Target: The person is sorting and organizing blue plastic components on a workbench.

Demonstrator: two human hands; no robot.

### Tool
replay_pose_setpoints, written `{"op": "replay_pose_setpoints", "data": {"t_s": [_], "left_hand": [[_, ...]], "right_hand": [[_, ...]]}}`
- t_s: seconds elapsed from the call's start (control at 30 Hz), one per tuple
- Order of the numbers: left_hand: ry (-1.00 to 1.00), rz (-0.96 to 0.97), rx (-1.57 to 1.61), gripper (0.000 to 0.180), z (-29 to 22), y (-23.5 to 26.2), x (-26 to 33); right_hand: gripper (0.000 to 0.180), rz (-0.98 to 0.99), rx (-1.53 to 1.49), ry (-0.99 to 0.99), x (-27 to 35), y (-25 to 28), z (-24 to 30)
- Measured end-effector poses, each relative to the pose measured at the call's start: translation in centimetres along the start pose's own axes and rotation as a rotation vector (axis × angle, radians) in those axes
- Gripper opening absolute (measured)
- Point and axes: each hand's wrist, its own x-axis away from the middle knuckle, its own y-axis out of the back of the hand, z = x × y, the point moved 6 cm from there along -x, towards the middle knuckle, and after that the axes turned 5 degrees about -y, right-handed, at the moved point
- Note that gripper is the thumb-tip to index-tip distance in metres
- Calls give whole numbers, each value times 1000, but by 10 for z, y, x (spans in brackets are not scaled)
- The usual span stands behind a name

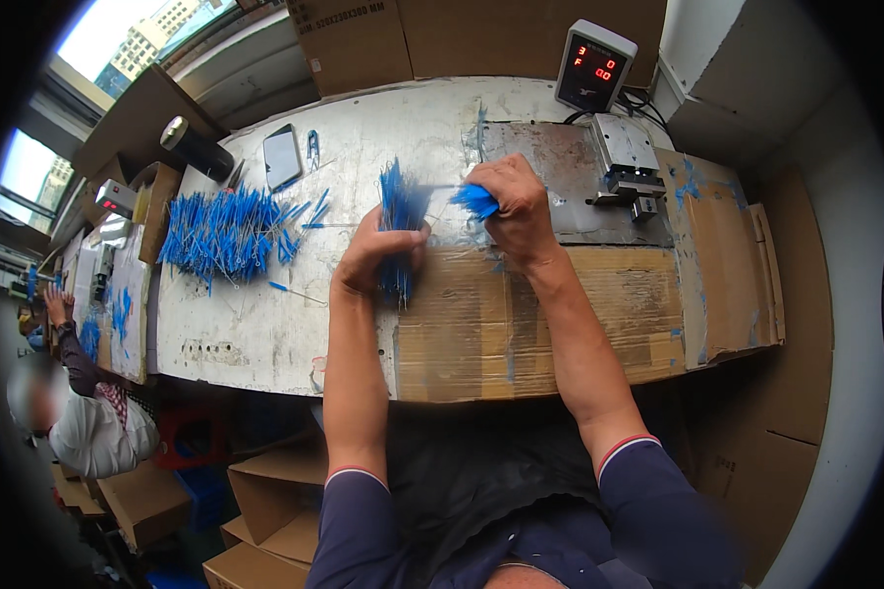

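Note:
My left hand (378, 250) grips an upright bundle of thin blue pieces (398, 211), whose ends fan out above and below my fist over the worktable (255, 334). My right hand (516, 206) is closed on a few blue pieces (476, 200), just right of the bundle and slightly blurred. Both hands hover above a flattened cardboard sheet (540, 324) on the table.
A large loose heap of blue pieces (221, 234) lies at the table's left. A phone (282, 156) and a dark cylinder (194, 147) lie behind it. A small metal press (629, 162) and a red-digit counter (593, 65) stand at the back right. Another person (79, 393) works at the far left.

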Motion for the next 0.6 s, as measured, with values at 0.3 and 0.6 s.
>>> {"op": "replay_pose_setpoints", "data": {"t_s": [0.3, 0.6], "left_hand": [[-129, 35, 242, 87, -6, -19, 0], [77, 117, 72, 67, 9, -29, -4]], "right_hand": [[15, -73, -940, -889, 25, -23, -30], [9, 81, -1103, -1050, 29, -37, -20]]}}
